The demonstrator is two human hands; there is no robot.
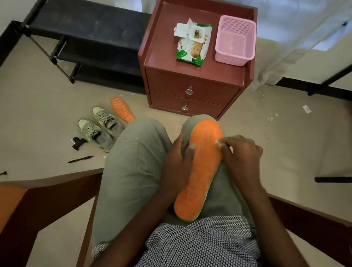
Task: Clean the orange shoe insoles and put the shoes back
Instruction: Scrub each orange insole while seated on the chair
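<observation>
Wiping insole on knee: left hand flat, pinning edge, right hand pinching wipe near toe; best to stroke toe-to-heel, pressing firmly.

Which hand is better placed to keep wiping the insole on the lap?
Right. The right hand pinches a wipe against the insole near its toe end; the left hand steadies its other edge.

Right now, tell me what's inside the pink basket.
The pink basket on the red nightstand shows only its bare mesh floor and walls; nothing is visible inside. The strip of floor behind its near wall is hidden.
</observation>
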